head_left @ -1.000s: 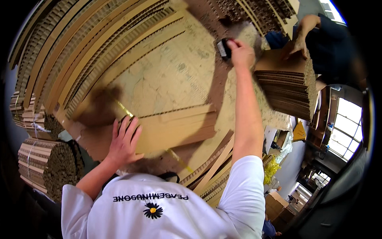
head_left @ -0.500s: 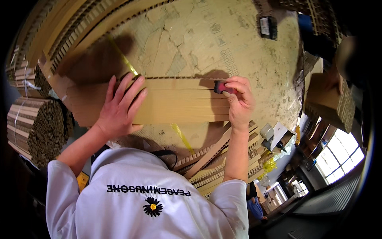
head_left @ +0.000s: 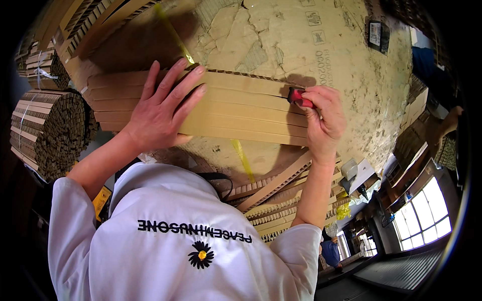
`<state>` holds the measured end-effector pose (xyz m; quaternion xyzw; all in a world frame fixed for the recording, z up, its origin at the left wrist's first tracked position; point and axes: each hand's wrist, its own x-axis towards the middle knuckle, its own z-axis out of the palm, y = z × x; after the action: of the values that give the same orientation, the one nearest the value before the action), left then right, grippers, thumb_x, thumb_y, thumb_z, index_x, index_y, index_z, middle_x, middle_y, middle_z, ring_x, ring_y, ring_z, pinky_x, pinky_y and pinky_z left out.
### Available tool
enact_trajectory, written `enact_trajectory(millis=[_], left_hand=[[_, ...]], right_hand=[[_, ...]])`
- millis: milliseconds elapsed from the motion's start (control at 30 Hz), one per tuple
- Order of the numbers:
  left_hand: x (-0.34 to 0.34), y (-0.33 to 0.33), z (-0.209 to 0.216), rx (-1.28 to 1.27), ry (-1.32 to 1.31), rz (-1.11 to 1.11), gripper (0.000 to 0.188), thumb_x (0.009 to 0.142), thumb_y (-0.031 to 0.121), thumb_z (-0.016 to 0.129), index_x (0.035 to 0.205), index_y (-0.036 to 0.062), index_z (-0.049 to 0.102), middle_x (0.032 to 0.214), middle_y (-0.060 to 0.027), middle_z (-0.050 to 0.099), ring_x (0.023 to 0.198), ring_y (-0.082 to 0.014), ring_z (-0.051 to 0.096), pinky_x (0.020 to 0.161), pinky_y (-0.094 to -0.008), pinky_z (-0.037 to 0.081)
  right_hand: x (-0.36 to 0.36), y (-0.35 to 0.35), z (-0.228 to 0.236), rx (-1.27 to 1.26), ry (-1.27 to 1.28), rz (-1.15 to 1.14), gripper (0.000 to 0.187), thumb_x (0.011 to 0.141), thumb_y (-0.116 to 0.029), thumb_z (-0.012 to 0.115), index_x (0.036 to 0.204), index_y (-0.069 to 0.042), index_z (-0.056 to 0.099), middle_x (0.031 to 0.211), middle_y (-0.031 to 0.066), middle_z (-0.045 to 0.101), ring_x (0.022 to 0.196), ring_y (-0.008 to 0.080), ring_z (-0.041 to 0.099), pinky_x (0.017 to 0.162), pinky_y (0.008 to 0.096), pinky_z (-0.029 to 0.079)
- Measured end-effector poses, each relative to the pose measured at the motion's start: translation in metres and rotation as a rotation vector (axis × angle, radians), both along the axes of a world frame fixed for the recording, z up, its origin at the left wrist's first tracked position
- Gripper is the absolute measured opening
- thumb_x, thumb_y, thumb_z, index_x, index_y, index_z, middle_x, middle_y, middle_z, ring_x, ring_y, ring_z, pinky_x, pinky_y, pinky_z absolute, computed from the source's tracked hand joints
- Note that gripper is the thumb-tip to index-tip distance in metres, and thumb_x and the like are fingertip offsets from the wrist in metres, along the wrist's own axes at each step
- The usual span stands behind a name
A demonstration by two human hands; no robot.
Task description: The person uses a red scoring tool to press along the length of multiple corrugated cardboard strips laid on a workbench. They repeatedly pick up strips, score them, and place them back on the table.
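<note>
A long, flat bundle of brown cardboard strips [head_left: 241,111] lies across the work surface in front of me. My left hand [head_left: 168,108] rests flat on its left half, fingers spread and pointing away from me. Near the far right end, my right hand [head_left: 325,118] grips a small red and black hand tool [head_left: 300,97] between thumb and fingers. The tool's dark tip is at the strips, close to their far edge; a blade, if any, cannot be made out. Thin lines run lengthwise between the strips, and the far edge shows corrugation.
A worn cardboard sheet [head_left: 281,37] covers the surface, with yellow tape [head_left: 243,160] on it. Rolled corrugated bundles [head_left: 47,133] stand at the left. Loose strips [head_left: 281,203] lie near my right forearm. A black labelled item [head_left: 378,36] sits far right, near another person's hand [head_left: 452,120].
The view has shifted, so the bundle appears tilted and the far right shows more. Both hands keep their places on the bundle and tool. At the right, the other person's hand has moved.
</note>
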<state>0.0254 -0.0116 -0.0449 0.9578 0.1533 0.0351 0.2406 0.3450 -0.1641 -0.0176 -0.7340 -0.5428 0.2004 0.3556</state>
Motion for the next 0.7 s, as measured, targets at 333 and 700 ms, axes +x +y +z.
enact_trajectory(millis=[333,700], left_hand=[[0.001,0.002,0.001,-0.019,0.007,0.008,0.105,0.047,0.034,0.091,0.142,0.005,0.054,0.161,-0.0191,0.042,0.15,-0.0444,0.038,0.124,-0.0686,0.018],[0.0,0.002,0.001,-0.079,0.054,-0.009,0.1,0.05,0.033,0.091,0.144,0.0227,0.06,0.166,-0.0143,0.037,0.156,-0.0438,0.027,0.125,-0.0693,0.011]], right_hand=[[-0.009,0.008,0.008,-0.015,-0.19,0.008,0.029,0.072,0.008,0.082,0.097,-0.007,0.076,0.094,0.0061,0.069,0.088,0.0257,0.063,0.075,0.0363,0.051],[0.0,0.013,0.011,-0.038,-0.328,0.077,0.024,0.074,0.0,0.083,0.094,-0.012,0.077,0.092,0.0015,0.07,0.083,0.023,0.062,0.069,0.0372,0.044]])
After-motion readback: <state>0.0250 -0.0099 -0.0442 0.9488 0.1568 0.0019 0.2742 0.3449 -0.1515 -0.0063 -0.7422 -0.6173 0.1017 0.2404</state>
